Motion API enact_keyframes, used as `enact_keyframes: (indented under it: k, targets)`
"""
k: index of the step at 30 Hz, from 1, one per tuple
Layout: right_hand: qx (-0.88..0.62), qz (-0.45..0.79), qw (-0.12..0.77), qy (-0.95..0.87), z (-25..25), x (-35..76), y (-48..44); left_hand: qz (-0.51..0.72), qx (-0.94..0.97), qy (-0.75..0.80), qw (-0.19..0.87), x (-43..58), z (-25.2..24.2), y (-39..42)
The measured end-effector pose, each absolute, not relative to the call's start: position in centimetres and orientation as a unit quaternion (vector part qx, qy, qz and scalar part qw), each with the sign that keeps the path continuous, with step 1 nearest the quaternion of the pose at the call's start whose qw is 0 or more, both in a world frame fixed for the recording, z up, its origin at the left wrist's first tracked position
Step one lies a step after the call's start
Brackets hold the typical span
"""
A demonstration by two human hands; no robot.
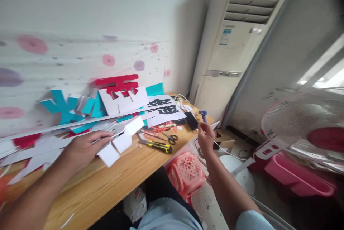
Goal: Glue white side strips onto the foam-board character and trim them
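Observation:
My left hand point(90, 145) pinches a white cut-out board piece point(123, 142) with angular arms, held above the front of the table. My right hand point(206, 135) is closed around a small blue tool that looks like a hot glue gun point(203, 115), past the table's right end. A white cord point(229, 152) runs below that hand. On the table between my hands lie a yellow and black utility knife point(160, 146) and black-handled scissors point(172, 138). Printed sheets with black characters point(163, 110) lie behind them.
Teal cut-out characters point(64, 106) and a red one point(118, 83) stand against the wall. White strips point(67, 126) cover the left of the wooden table point(107, 190). A pink stool point(188, 172), a fan point(298, 126) and an air conditioner point(223, 58) are at the right.

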State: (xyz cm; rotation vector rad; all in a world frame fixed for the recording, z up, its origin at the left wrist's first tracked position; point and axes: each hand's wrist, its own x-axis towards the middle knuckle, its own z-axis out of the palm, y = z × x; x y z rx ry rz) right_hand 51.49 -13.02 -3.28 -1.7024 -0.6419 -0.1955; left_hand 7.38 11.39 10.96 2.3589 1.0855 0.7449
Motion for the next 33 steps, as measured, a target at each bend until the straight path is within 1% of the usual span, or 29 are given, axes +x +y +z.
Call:
enact_keyframes:
  k: [2,4,10,13,16,19,22,24,25,26,27,29,31,33]
  targets:
    - [-0.773,-0.123,0.577,-0.232,-3.8,55.3,-13.4,0.269,0.847,0.408,0.208,7.3,10.3,12.0]
    - [-0.806,-0.126,0.541,-0.207,-4.2,58.2,-13.4,0.278,0.846,0.408,0.202,7.2,9.5,12.6]
    - [-0.878,-0.015,0.448,-0.168,-4.0,63.3,-11.2,0.291,0.841,0.408,0.205,6.8,7.9,14.3]
    - [-0.897,0.026,0.415,-0.151,-2.9,63.6,-10.3,0.286,0.838,0.406,0.228,6.6,8.8,12.5]
    - [-0.905,0.042,0.398,-0.145,-1.6,63.5,-9.7,0.282,0.854,0.347,0.264,6.9,9.9,10.4]
    - [-0.897,0.025,0.414,-0.155,-0.5,63.7,-9.5,0.298,0.852,0.327,0.278,7.1,10.5,9.6]
    - [-0.865,0.001,0.469,-0.179,0.6,62.7,-10.3,0.322,0.844,0.319,0.286,7.0,10.5,9.2]
    - [-0.808,-0.001,0.548,-0.218,1.5,60.8,-11.0,0.328,0.845,0.307,0.289,6.9,10.4,9.0]
    - [-0.752,0.004,0.61,-0.248,2.0,59.5,-11.2,0.331,0.846,0.301,0.289,6.9,10.3,8.9]
    - [-0.703,0.03,0.654,-0.28,2.6,58.0,-11.4,0.334,0.847,0.297,0.289,6.8,10.2,8.9]
    - [-0.668,0.063,0.676,-0.305,3.3,56.3,-11.4,0.337,0.846,0.295,0.288,6.8,10.1,9.0]
    - [-0.641,0.157,0.664,-0.352,4.8,52.7,-11.1,0.341,0.845,0.296,0.288,6.8,9.9,9.1]
    - [-0.633,0.239,0.617,-0.402,6.4,48.9,-10.7,0.346,0.842,0.299,0.287,6.7,9.8,9.3]
    - [-0.616,0.289,0.574,-0.455,7.8,45.2,-10.1,0.35,0.84,0.298,0.288,6.7,9.7,9.4]
